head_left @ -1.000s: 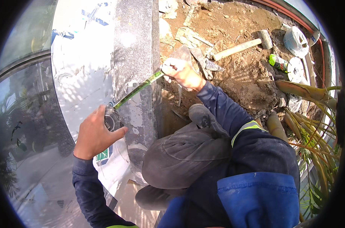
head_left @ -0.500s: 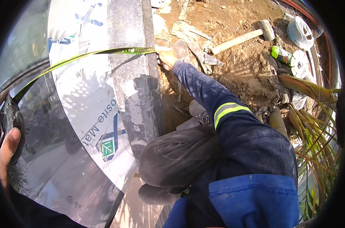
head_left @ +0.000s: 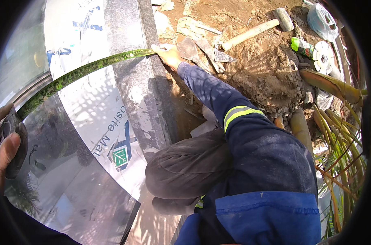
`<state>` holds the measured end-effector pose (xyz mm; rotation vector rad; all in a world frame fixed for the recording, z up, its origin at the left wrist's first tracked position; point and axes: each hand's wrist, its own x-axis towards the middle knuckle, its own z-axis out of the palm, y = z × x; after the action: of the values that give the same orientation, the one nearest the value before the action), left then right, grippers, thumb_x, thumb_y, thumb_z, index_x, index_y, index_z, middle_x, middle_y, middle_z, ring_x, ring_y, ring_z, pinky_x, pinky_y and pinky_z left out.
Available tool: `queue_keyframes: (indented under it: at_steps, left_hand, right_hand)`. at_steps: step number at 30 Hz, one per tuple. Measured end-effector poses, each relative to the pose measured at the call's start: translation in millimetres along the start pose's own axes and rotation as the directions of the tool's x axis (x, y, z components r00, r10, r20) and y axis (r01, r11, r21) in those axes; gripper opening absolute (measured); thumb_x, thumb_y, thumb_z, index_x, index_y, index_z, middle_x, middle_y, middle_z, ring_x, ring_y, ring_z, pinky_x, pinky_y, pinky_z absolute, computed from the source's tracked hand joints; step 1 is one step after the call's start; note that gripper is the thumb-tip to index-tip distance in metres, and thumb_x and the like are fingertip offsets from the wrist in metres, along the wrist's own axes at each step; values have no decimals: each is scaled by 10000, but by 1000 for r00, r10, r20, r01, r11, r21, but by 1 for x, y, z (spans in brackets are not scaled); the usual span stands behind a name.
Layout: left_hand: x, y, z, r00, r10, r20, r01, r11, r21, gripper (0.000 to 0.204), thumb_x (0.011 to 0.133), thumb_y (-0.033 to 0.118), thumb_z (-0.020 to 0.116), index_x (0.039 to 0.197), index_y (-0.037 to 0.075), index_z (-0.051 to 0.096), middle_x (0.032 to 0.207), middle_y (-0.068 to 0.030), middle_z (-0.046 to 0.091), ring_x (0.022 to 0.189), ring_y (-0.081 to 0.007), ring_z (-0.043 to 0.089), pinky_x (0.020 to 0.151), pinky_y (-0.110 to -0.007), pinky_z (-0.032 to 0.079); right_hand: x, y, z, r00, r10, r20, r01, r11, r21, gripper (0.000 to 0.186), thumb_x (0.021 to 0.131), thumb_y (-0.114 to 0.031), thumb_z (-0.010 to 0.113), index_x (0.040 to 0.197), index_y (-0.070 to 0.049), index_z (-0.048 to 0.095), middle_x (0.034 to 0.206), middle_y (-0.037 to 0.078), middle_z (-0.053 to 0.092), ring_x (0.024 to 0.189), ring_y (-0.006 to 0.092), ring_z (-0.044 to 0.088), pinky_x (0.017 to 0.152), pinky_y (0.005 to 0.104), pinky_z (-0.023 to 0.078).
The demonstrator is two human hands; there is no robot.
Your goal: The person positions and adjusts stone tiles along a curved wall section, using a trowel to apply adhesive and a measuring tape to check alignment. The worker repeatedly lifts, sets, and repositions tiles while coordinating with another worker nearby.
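My left hand point(head_left: 5, 149) is wrapped round the dark case of a tape measure point(head_left: 14, 139) at the far left, over a glossy dark panel point(head_left: 83, 163). From the case the yellow-green blade point(head_left: 91, 66) runs right across a white film-covered strip point(head_left: 87, 98) and a grey stone ledge point(head_left: 130, 77). At the ledge's outer edge, the fingers of my right hand point(head_left: 168, 54) pinch the blade's end. The blade's marked face is turned up toward me. What the end hook touches is hidden by my fingers.
Beyond the ledge, trowels point(head_left: 206, 53) and a wooden-handled mallet point(head_left: 259, 32) lie on rough soil. Farther right are a white disc point(head_left: 323, 57), a plastic bag point(head_left: 322, 26) and palm stalks point(head_left: 330, 85). My bent knee point(head_left: 185, 163) is beside the ledge.
The blade has rolled from nearly edge-on to showing its marked face. My right hand with the blade's end appears slightly farther left and higher, as the whole view has shifted a little.
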<state>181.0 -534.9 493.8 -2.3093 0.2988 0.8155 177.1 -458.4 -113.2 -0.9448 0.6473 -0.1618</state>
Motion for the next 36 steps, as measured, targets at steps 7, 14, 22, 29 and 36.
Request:
queue_keyframes:
  at_steps: [7, 14, 22, 29, 36]
  left_hand:
    - [-23, 7, 34, 996, 4, -84, 8, 991, 134, 1120, 723, 837, 674, 1473, 35, 455, 1259, -222, 600, 1162, -298, 629, 1022, -419, 493]
    - [-30, 12, 70, 910, 266, -319, -97, 883, 460, 958, 713, 636, 747, 1428, 33, 538, 1252, -292, 613, 1169, -380, 635, 1042, -471, 484]
    - [3, 105, 102, 940, 207, -271, -59, 881, 469, 670, 685, 235, 825, 1279, -30, 662, 903, -212, 711, 799, -317, 677, 779, -440, 512]
    - [49, 109, 118, 910, 367, -196, -260, 869, 421, 523, 729, 310, 782, 1107, -42, 703, 833, -210, 703, 785, -328, 702, 742, -423, 543]
    - [70, -9, 227, 892, 186, -412, -293, 932, -214, 728, 724, 449, 802, 1192, -82, 632, 903, -231, 678, 899, -393, 670, 832, -447, 526]
  right_hand:
    - [1, -2, 1, 991, -114, -65, 97, 970, -223, 496, 841, -415, 831, 945, 46, 682, 830, 176, 715, 749, 249, 664, 695, 402, 512]
    - [-13, -11, 6, 962, -245, -117, 215, 952, -219, 613, 843, -422, 819, 1167, 67, 641, 931, 226, 720, 862, 302, 705, 767, 413, 536]
    - [-22, -12, 7, 977, -174, -123, 151, 973, -177, 636, 832, -418, 831, 1172, 74, 615, 897, 189, 704, 802, 243, 672, 726, 382, 532]
    - [-24, -21, 4, 974, -176, -145, 171, 984, -43, 620, 849, -357, 848, 1225, 73, 608, 889, 76, 685, 768, 129, 618, 700, 300, 524]
    - [-15, -36, -38, 1000, 4, 28, -17, 891, 453, 273, 981, -196, 713, 1181, -26, 639, 893, -4, 617, 729, 96, 574, 615, 285, 508]
